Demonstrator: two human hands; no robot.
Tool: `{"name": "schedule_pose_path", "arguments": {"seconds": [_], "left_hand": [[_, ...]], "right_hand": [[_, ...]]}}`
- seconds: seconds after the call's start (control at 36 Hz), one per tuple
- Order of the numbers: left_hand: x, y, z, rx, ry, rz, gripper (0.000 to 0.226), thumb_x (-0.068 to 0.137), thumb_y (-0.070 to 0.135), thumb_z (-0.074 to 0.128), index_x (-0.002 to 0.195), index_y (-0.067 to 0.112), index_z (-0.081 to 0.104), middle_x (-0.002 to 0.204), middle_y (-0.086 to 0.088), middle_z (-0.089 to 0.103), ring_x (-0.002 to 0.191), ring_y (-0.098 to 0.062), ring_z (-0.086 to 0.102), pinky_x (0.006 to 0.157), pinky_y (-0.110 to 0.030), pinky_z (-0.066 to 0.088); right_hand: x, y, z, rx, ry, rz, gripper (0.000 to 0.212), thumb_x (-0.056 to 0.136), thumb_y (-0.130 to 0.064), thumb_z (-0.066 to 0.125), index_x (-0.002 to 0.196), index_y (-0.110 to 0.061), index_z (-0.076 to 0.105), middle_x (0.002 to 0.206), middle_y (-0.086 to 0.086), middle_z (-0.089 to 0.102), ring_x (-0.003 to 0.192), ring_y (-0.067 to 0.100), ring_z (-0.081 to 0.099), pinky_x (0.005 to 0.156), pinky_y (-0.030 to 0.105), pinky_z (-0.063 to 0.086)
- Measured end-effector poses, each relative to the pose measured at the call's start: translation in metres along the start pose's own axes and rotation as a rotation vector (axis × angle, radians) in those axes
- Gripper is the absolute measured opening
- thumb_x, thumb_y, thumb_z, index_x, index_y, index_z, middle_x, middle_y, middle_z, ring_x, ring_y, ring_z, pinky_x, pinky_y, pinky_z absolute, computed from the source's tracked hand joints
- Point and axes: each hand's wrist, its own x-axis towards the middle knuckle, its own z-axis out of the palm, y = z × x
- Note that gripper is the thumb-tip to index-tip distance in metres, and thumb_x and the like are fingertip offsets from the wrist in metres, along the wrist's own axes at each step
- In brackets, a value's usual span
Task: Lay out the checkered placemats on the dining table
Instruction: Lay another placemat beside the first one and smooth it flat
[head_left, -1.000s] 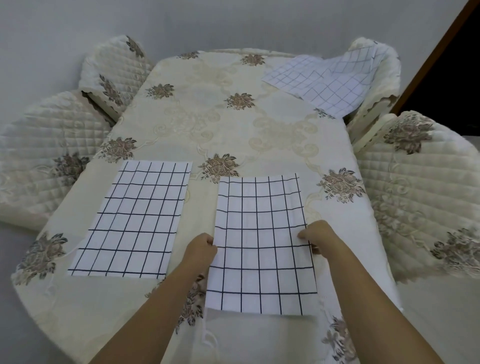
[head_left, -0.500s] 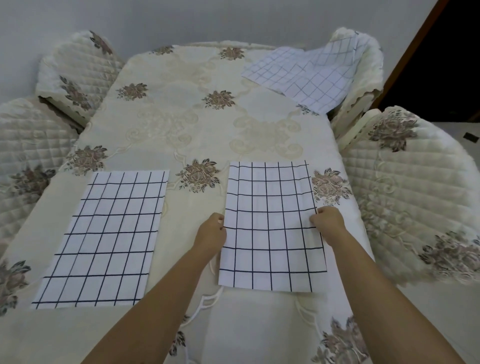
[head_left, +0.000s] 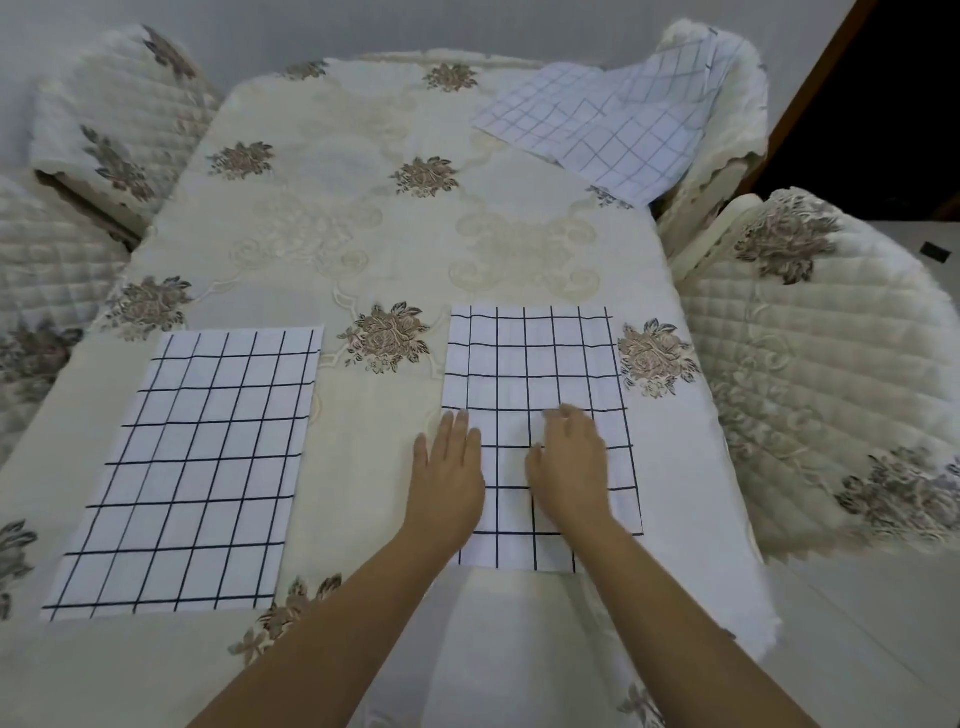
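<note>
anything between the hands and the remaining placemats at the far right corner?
Nothing visible. Both hands, left hand and right hand, lie flat on the near right placemat. Between them and the pile of placemats, draped over the table corner and a chair back, is only bare tablecloth.

Tablecloth (head_left: 363, 234): cream, tone-on-tone scrollwork, scattered brown-grey flower motifs. Two placemats, one at 7 o'clock (head_left: 197, 467) and one at 5 o'clock (head_left: 540, 364): white with a thin dark navy grid; a heap of further mats at 1 o'clock (head_left: 613, 135) shows the same check, paler, bluish-white. Quilted chair covers (head_left: 810, 374): cream, diamond stitching, matching brown-grey flowers; wall (head_left: 467, 26) plain pale grey.
</note>
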Motion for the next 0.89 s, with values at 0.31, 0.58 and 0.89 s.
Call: {"name": "schedule_pose_path", "arguments": {"seconds": [0.31,0.58,0.89], "left_hand": [[-0.038,-0.009,0.021,-0.138,-0.120,0.043,0.050,0.099,0.036,0.006,0.137,0.016,0.033,0.146,0.002,0.036,0.144,-0.004,-0.005,0.111,-0.036,0.012],[-0.048,-0.035,0.017,-0.115,-0.137,-0.017,0.056,0.090,0.037,0.029,0.143,0.017,0.029,0.150,-0.001,0.034,0.136,-0.015,0.025,0.104,-0.050,0.035],[-0.038,-0.033,0.010,-0.174,-0.215,-0.036,0.076,0.083,0.050,0.006,0.147,0.008,0.008,0.155,-0.004,-0.002,0.143,-0.021,-0.001,0.114,-0.050,0.011]], "right_hand": [[-0.059,0.007,0.041,-0.125,-0.143,-0.194,0.055,0.089,-0.036,0.033,0.138,-0.012,0.040,0.147,0.004,0.041,0.136,0.019,0.026,0.111,0.040,0.012],[-0.057,0.068,0.012,-0.157,-0.165,-0.018,0.071,0.086,-0.051,0.002,0.147,-0.016,-0.003,0.155,-0.005,-0.010,0.144,0.013,-0.005,0.116,0.044,0.005],[-0.038,0.064,-0.005,-0.013,0.047,0.075,0.065,0.085,-0.045,0.027,0.120,-0.001,0.060,0.131,0.017,0.055,0.123,0.036,0.049,0.101,0.055,0.036]]}}
